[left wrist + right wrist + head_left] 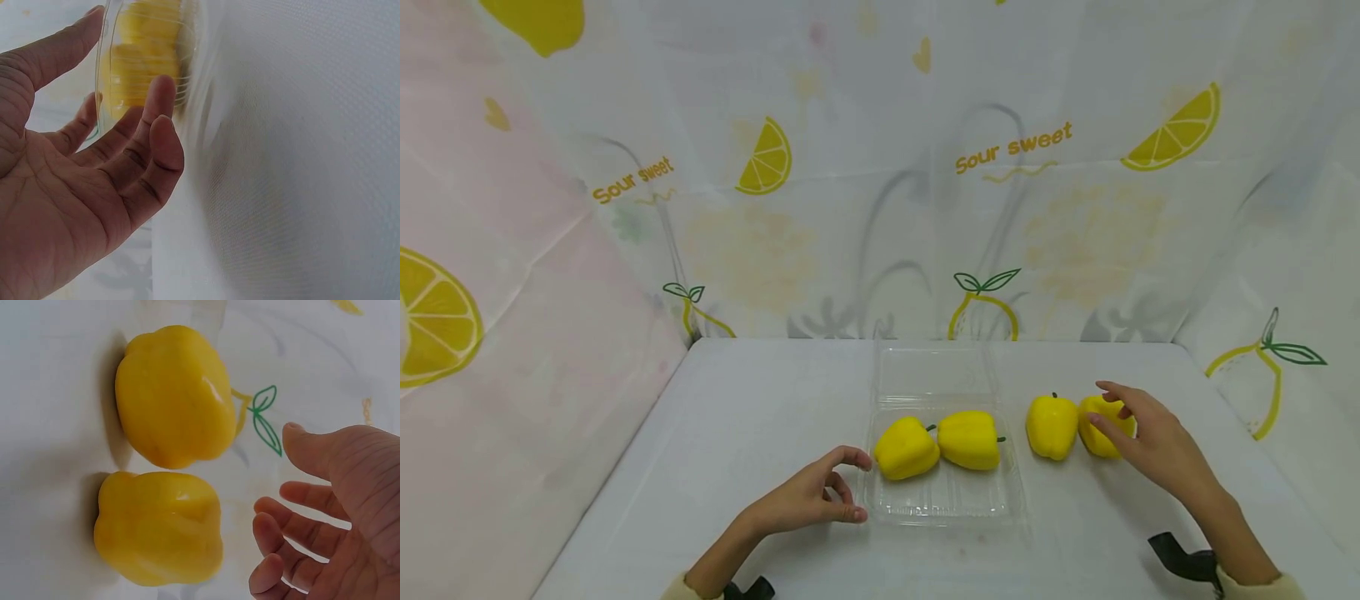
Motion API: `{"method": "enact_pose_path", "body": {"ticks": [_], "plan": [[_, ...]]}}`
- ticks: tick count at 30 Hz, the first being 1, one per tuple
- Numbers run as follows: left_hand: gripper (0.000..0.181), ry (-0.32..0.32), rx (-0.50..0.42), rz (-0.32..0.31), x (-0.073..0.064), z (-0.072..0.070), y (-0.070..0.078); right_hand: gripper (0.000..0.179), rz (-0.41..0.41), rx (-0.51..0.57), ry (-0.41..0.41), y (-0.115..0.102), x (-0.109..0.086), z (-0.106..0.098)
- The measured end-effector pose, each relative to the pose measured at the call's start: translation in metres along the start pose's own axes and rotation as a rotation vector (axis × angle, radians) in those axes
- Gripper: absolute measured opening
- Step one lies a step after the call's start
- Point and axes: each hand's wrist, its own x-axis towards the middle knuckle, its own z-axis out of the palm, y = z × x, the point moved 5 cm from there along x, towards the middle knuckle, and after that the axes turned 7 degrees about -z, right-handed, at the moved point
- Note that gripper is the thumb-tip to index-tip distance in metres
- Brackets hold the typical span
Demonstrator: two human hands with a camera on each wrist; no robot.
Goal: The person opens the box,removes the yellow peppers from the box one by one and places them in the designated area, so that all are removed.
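Two yellow bell peppers (906, 450) lie side by side in a clear plastic clamshell box (940, 502), whose lid is folded back. My left hand (808, 497) is at the left edge of the box, fingers loosely bent. In the left wrist view its thumb and fingertips are close against the box wall (106, 37); firm contact is hard to tell. To the right of the box, two more yellow bell peppers (1051, 427) sit on the table. Above the rightmost pepper (1096, 443) my right hand (1161, 442) hovers with fingers spread, apart from both in the right wrist view.
The white table (752, 400) ends against a lemon-printed cloth backdrop (865, 250), with cloth sides left and right. The clear lid (936, 371) lies behind the box, near the table's back edge. A black strap mount (1183, 560) is on the right wrist.
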Motion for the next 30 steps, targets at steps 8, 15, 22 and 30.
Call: {"method": "enact_pose_path", "body": {"ticks": [8,15,22,30], "plan": [[0.058,0.002,-0.006,-0.003,0.0,0.0,0.0,0.048,-0.016,0.046,0.013,-0.017,0.002,0.004],[0.058,0.004,-0.002,-0.004,0.0,0.0,0.0,0.051,-0.02,0.046,-0.002,-0.03,0.005,0.014],[0.058,0.003,0.0,-0.003,0.0,0.0,0.0,0.051,-0.002,0.074,-0.043,-0.04,0.009,0.024],[0.058,0.002,0.003,0.001,0.0,0.0,0.001,0.054,-0.016,0.077,-0.078,-0.054,0.014,0.034]]}}
